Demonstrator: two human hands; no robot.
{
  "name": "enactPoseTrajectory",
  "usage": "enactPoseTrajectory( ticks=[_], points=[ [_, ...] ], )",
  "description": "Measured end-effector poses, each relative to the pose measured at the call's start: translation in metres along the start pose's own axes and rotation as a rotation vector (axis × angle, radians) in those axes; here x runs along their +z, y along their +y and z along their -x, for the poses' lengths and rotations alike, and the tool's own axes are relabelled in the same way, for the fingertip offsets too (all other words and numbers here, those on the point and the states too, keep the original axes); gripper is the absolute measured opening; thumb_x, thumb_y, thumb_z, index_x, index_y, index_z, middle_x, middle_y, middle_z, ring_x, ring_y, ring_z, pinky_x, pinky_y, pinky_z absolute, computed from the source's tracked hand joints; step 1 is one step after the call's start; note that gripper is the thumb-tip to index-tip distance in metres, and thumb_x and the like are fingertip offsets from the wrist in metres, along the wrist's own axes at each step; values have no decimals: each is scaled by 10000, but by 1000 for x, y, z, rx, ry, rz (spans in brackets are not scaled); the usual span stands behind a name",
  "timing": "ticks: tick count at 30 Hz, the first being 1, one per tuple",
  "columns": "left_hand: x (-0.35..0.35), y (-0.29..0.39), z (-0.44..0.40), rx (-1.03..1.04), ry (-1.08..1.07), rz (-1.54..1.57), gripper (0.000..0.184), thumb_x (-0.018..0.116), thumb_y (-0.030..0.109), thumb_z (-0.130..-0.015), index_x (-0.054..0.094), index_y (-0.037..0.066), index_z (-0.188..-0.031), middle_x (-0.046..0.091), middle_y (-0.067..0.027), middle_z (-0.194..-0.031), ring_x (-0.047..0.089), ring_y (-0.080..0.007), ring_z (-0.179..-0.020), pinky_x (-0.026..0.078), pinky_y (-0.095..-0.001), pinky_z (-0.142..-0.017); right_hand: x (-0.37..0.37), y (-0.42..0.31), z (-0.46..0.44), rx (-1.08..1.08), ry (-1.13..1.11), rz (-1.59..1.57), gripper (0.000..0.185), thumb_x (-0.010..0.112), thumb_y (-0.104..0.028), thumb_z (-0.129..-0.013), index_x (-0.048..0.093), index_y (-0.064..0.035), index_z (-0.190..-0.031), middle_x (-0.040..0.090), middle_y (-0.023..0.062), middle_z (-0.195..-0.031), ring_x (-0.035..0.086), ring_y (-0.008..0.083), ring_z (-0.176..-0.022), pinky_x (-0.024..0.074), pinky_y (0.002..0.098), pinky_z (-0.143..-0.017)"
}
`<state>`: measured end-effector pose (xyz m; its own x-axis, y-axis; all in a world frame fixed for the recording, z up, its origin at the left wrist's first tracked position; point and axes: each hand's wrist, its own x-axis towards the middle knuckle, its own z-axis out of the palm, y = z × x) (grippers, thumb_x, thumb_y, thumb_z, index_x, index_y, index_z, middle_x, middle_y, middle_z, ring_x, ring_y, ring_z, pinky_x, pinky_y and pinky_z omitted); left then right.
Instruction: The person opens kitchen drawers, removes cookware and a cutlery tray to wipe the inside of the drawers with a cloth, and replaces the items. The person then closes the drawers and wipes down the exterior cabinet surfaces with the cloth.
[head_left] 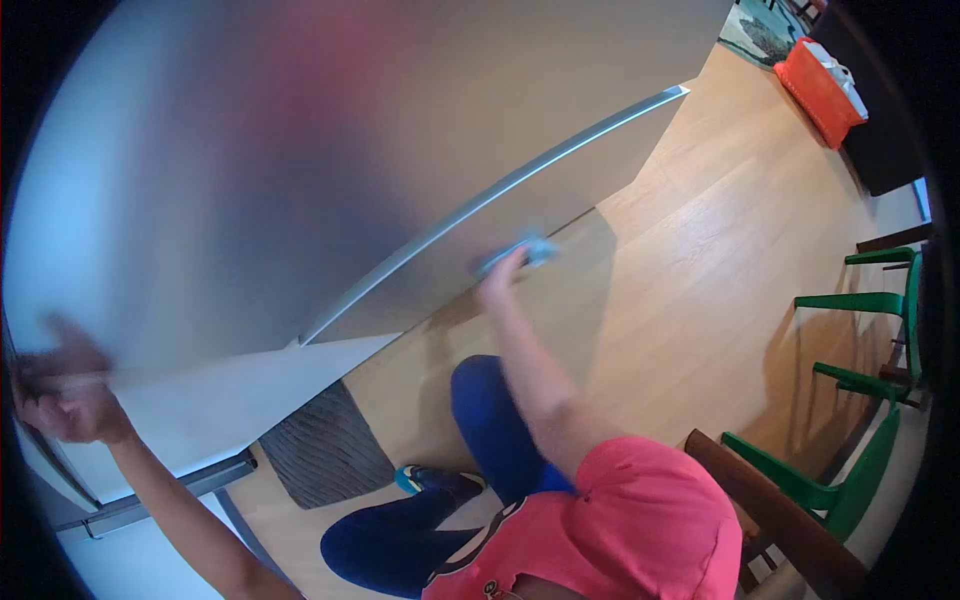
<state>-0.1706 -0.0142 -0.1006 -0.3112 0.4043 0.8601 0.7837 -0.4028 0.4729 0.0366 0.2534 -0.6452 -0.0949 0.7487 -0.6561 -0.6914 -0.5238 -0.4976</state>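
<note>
A large brushed-steel refrigerator door (pixel 250 180) fills the upper left, with a long curved bar handle (pixel 500 190) across it. My right hand (pixel 500 280) is closed around a light blue cloth (pixel 535 250), which is blurred by motion. The cloth lies against the steel just below the handle, near the door's lower edge. At the far left, my left hand (pixel 75 412) curls its fingers at the door's edge. A blurred reflection of that hand shows in the steel.
A dark grey mat (pixel 328 448) lies on the wooden floor (pixel 700 230) beside my foot. Green chairs (pixel 850 470) with a brown wooden edge (pixel 775 510) stand close on my right. An orange bag (pixel 820 92) leans by a dark cabinet (pixel 885 130) at the upper right.
</note>
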Motion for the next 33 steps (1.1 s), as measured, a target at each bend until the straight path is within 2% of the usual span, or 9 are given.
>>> enactPoseTrajectory(
  ticks=[3,8,12,17,22,24,27,30,33],
  points=[
    [23,2,3,29,15,-113,527,468,304,-780,399,56,-1241,442,-159,-1231,437,-394,-1140,326,-622,-974,22,73,114,578,-90,-209,717,244,-617,-894,246,-107,-1398,304,38,-1428,320,228,-1275,209,385,-1070],
    [48,14,5,131,2,-345,544,439,335,-820,352,8,-1246,411,-205,-1219,457,-380,-1105,397,-604,-924,13,64,87,737,-218,-375,452,260,-441,-954,490,-93,-1128,553,66,-1128,519,258,-1027,402,415,-927],
    [46,11,1,180,33,-287,536,424,330,-823,354,-14,-1229,390,-216,-1227,456,-393,-1095,389,-608,-934,-13,-34,-6,439,-138,-243,344,298,-350,-966,528,-95,-972,581,69,-901,572,217,-833,496,396,-766],
    [23,-4,-6,276,16,-289,528,418,299,-824,351,-51,-1213,385,-243,-1221,446,-424,-1106,381,-616,-939,-2,4,63,-3,-243,146,228,293,-237,-981,453,-95,-1059,528,58,-899,537,158,-791,474,366,-705],
    [43,7,1,156,62,-201,496,477,249,-762,439,44,-1211,421,-145,-1270,397,-355,-1178,283,-633,-994,31,6,161,289,-147,211,196,313,-191,-966,453,-74,-1037,522,60,-927,517,195,-857,450,394,-771],
    [29,1,1,150,51,-261,524,471,305,-800,393,4,-1222,396,-201,-1257,409,-397,-1156,333,-615,-970,10,32,89,245,-65,253,191,345,-173,-941,482,-68,-1022,530,69,-932,521,216,-884,437,416,-797],
    [24,1,0,157,2,-257,577,465,346,-826,342,-39,-1238,377,-253,-1241,428,-426,-1128,373,-600,-954,-2,-41,3,103,-70,29,164,360,-183,-926,494,-97,-960,532,50,-885,517,194,-830,446,390,-751],
    [26,2,5,118,15,-239,591,472,334,-813,335,-40,-1251,377,-247,-1246,432,-409,-1127,354,-603,-968,-10,-150,-99,-352,-56,151,182,374,-221,-919,516,-116,-960,541,37,-885,531,169,-832,462,341,-706],
    [38,9,5,157,22,-266,596,505,328,-792,350,5,-1268,390,-207,-1257,410,-405,-1156,322,-600,-991,-8,-265,-145,-334,-325,150,274,334,-237,-934,513,-57,-1036,570,102,-935,561,215,-916,479,384,-760]
  ],
)
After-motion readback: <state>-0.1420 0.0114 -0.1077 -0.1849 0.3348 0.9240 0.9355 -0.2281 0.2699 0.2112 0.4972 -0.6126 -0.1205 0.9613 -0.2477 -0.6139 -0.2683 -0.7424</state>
